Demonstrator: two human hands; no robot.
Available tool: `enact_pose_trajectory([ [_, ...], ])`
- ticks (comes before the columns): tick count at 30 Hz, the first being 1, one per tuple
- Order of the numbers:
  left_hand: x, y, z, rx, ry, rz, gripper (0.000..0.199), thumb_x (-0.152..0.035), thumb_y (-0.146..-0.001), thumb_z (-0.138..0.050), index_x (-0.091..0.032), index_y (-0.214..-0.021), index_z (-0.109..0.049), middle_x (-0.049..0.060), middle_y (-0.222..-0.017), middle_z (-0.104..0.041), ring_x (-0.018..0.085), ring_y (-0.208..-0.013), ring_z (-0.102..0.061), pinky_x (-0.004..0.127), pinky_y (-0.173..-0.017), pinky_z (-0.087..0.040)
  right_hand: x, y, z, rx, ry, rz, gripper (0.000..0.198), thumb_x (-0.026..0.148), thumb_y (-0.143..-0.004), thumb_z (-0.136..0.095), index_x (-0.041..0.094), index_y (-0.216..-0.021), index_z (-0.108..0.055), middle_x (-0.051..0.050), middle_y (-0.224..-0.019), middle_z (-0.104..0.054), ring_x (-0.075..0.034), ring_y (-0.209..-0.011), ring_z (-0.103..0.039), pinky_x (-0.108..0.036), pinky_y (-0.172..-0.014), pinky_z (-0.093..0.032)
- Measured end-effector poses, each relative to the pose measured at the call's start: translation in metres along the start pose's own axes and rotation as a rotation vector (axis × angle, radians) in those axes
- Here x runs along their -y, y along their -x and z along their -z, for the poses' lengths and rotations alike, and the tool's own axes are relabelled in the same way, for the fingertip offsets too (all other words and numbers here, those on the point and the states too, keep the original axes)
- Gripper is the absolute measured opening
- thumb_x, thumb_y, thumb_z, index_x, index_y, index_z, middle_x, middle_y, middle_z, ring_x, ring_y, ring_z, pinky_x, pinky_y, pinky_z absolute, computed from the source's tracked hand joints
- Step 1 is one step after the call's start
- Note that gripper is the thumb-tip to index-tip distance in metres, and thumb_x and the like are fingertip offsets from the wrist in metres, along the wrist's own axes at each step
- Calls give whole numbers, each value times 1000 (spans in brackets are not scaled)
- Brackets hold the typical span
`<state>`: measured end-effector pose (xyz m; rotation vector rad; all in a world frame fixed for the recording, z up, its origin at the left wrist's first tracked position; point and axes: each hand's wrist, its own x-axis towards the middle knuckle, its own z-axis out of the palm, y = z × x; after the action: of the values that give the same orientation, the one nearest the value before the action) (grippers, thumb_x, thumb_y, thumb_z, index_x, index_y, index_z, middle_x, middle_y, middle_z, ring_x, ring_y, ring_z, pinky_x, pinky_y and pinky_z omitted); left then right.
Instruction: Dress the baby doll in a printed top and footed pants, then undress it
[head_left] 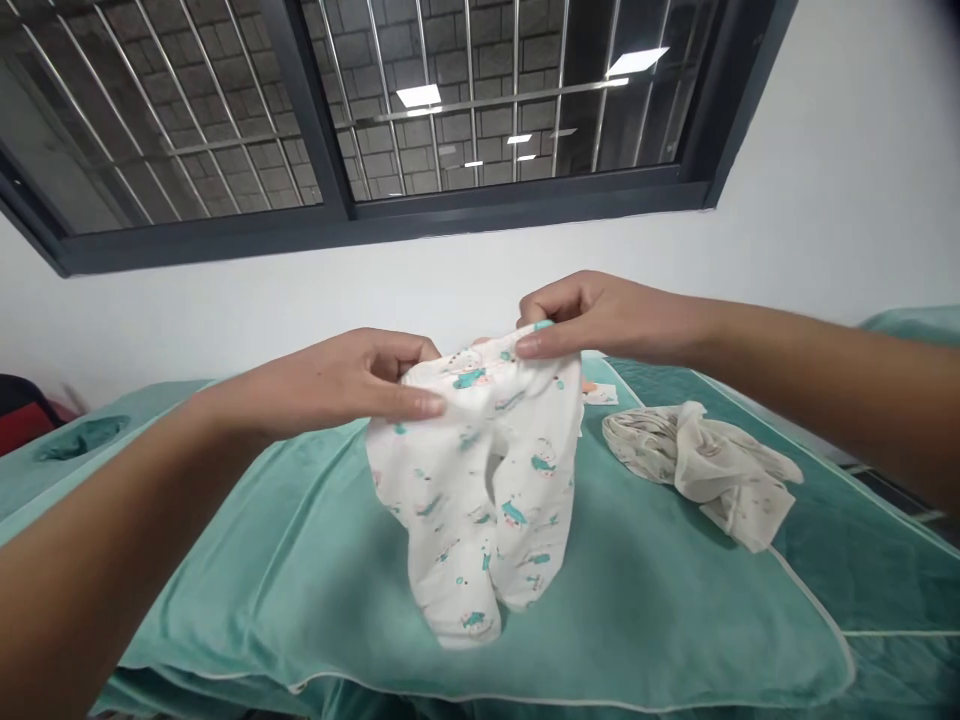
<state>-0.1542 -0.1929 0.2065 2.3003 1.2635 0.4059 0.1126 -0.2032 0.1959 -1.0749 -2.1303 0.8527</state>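
White baby pants [480, 480] with small teal and pink animal prints hang between my two hands, legs downward above the green bed cover. My left hand [367, 375] pinches the waistband at its left end, thumb in front and fingers behind. At the other end, my right hand [585, 315] grips the waistband a little higher, so the top edge slants. Partly hidden behind the pants on the right lies a small pale printed piece [602, 394] with something skin-coloured beside it.
Crumpled greyish-white clothing [701, 465] lies on the teal cover [300, 590] to the right. A cover with a round hole [84, 437] is at the left, beside something red and black [26, 420]. Behind stand a white wall [300, 300] and a barred window [480, 100].
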Motion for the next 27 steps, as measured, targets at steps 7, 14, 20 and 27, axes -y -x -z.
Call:
enact_pose_trajectory([
  [7, 9, 1, 5, -77, 74, -71, 36, -55, -74, -67, -19, -78, -65, 1, -73, -64, 20, -77, -65, 27, -63, -52, 7, 7, 13, 8, 132, 33, 44, 58, -76, -70, 17, -63, -60, 1, -75, -58, -12, -73, -57, -26, -62, -41],
  [14, 17, 3, -10, -449, 22, -58, 33, -52, -78, -63, -20, -77, -59, 1, -75, -63, 16, -70, -57, 24, -59, -42, -14, 7, 16, 44, 292, -130, 47, 61, -76, -70, 19, -59, -57, 1, -64, -51, -12, -61, -47, -28, -57, -38],
  [20, 5, -9, -27, -645, 39, -9, 33, -47, -83, -62, -20, -67, -52, -2, -60, -48, 13, -58, -44, 25, -54, -34, -6, -10, -34, -175, -125, 19, 37, 54, -84, -66, 19, -73, -58, -2, -76, -60, -15, -73, -56, -28, -66, -47],
  [27, 4, -11, -73, -732, 515, -320, 52, -41, -82, -66, -26, -129, -49, 6, -114, -60, 20, -103, -60, 31, -83, -52, 12, -38, -83, -302, -462, 107, 15, 27, -76, -71, 18, -84, -61, -1, -81, -64, -15, -74, -60, -29, -68, -50],
])
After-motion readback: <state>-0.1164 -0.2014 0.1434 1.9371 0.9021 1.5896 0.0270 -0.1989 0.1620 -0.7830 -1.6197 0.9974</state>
